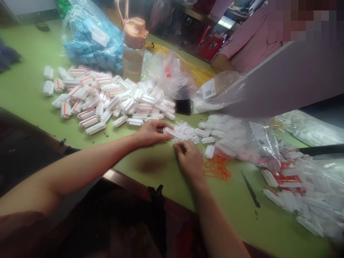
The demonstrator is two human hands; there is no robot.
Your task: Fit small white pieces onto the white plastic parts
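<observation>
My left hand (150,132) rests on the green table (24,89) and pinches a small white plastic piece (170,132) at the edge of a little heap of tiny white parts (185,133). My right hand (189,157) is curled just below that heap, fingers bent in a pinch; what it holds is hidden. A few white pieces (206,138) lie right of the heap. Thin orange frames (217,168) lie beside my right hand.
A large pile of white and orange-striped pieces (107,96) fills the left. A pink bottle (133,48) and a blue-filled bag (91,37) stand behind. Clear bags of white parts (301,186) sit right, black tweezers (250,189) near them. A person in pink (247,43) sits opposite.
</observation>
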